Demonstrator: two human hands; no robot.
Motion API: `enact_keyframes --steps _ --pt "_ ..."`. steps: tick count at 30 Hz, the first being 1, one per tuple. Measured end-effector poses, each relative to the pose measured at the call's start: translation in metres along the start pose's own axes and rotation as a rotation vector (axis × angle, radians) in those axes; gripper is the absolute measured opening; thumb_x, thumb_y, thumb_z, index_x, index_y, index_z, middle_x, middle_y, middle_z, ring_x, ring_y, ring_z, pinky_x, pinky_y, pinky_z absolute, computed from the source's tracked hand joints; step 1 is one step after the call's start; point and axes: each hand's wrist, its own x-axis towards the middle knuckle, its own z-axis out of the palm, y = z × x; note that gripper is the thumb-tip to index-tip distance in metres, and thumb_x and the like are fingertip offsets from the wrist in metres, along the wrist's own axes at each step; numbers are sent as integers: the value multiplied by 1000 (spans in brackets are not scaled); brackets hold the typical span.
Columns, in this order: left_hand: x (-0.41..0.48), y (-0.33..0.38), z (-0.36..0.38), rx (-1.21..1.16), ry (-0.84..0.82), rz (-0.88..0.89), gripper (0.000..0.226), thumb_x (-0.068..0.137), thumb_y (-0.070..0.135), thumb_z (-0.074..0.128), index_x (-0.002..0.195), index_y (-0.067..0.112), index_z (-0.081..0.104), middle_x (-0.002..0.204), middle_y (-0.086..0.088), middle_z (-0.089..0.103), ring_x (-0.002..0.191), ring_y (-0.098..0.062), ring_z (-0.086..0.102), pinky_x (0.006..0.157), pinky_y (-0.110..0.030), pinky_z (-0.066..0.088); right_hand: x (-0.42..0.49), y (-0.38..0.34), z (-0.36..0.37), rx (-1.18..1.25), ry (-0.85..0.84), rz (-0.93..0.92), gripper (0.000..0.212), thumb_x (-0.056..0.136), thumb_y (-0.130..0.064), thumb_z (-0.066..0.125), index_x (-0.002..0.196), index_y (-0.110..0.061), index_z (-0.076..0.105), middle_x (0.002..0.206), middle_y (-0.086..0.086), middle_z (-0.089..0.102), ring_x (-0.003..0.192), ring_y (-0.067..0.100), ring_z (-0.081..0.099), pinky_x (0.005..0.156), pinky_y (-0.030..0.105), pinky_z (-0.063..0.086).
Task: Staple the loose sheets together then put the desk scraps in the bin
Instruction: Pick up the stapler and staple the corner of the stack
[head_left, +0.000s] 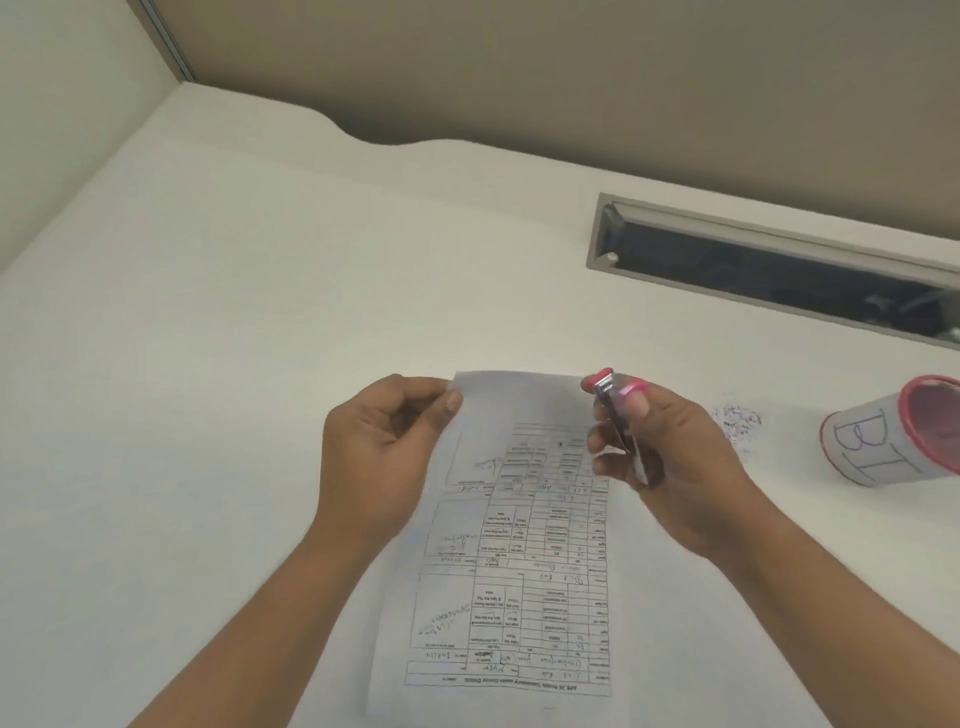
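1. Head view, setting: pale beige partition walls are closing in a white surface (218, 291), with a long dark cable slot (779, 270) lying well beyond the hands.
2. Head view, left hand (384, 447): its fingers (451, 402) are pinching the far left corner of the sheets (519, 561), thumb on top, so this hand is closed on the paper.
3. Head view, right hand (670, 457): its fingers (602, 447) are wrapping tightly round a small pink-and-metal stapler (615, 415), whose mouth is sitting at the far right corner of the sheets. Whether paper is already between the jaws I cannot tell.
4. Head view, scraps: a small pile of paper scraps (737, 421) is lying just right of the stapler hand, and a red-rimmed cup marked as the bin (893, 436) is standing further right, tilted in the wide-angle picture.
5. Progress, as I judge it: the stapling is under way, not visibly finished, and no staple is showing. The scraps are still waiting on the surface, so the binning step is wholly left.
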Motion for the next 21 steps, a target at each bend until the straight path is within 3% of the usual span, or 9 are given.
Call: enact_keyframes --steps 4,8,11,14,21 --pt "-36 38 0 175 -97 327 24 84 15 76 88 39 76 82 12 76 77 -9 72 71 -19 56 -45 -45 13 -367 -29 -245 39 62 -40 87 98 -29 76 81 -2 72 69 12 65 60 23 53" --pt "-73 65 1 215 -148 572 19 84 5 75 94 21 76 81 11 75 78 -8 72 70 -16 55 -93 -75 25 -667 -35 -425 44 66 -52 81 105 -34 72 87 0 73 76 27 69 61 42 59" --pt "-95 78 2 218 -155 663 15 83 4 75 94 14 77 81 6 74 75 -6 70 68 -16 55 -117 -87 33 -826 -72 -521 44 68 -43 83 106 -24 73 92 -5 69 76 26 67 59 43 57" --pt "-109 87 2 230 -149 726 10 84 5 75 92 8 79 79 4 74 72 -7 69 64 -20 56 -135 -94 40 -977 -122 -568 43 68 -38 83 107 -22 74 94 -10 65 86 21 69 59 33 59" --pt "-133 100 -2 228 -143 788 9 84 7 74 91 6 80 76 2 74 70 -7 68 62 -21 54 -161 -100 48 -1393 -123 -704 44 74 -61 66 110 -35 70 100 -20 61 72 10 63 57 36 55"
